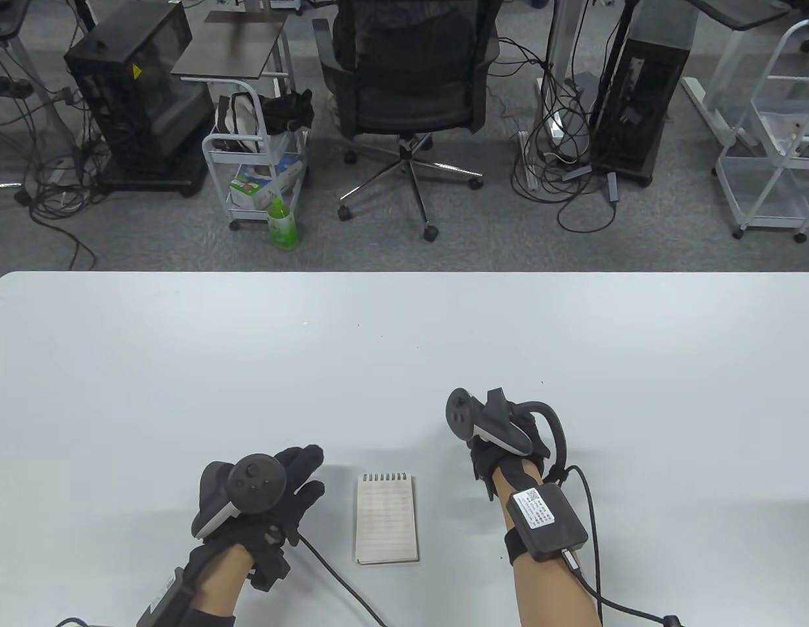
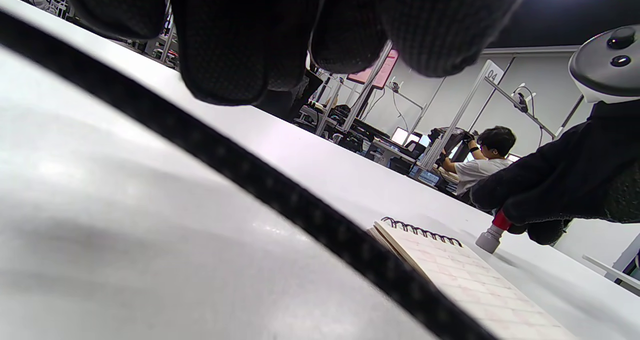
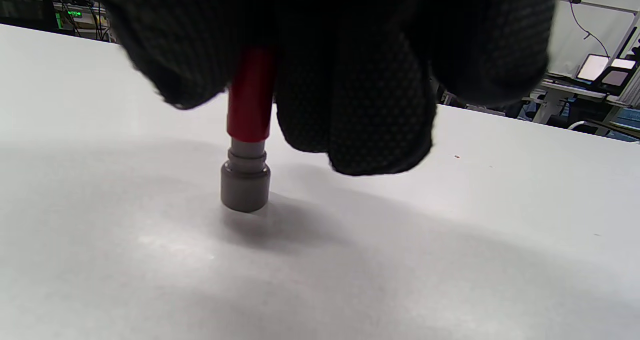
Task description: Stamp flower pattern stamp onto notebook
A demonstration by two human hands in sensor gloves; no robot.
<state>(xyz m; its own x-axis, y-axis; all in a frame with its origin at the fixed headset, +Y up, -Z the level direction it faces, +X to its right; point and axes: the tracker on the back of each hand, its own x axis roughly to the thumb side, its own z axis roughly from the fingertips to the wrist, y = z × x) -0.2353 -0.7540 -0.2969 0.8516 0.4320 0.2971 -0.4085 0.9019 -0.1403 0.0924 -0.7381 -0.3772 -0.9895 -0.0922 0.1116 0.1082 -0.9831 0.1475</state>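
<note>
A: Near the worktop's front edge, mid-width, the notebook (image 1: 386, 518) lies flat, spiral binding toward the far edge. Left hand (image 1: 264, 499) rests just left of it, fingers spread loose, holding nothing.

B: And the stamp? Can't find it in the table view.

A: Hidden there; the right hand (image 1: 499, 437) and its tracker cover it. Right wrist view shows it: stamp (image 3: 247, 144), red barrel, grey base, upright, base on the bare worktop, gloved fingers (image 3: 360, 104) gripping the upper part.

B: Left wrist view gets it too, stamp (image 2: 492, 232) standing just past the notebook (image 2: 465, 280) on the right, not on the page.

A: Yep. Its top end is buried in the glove in both wrist views. Stamp face is down, pattern not visible.

B: Page marks?

A: Faint ruled lines only, too small to tell more.
</note>
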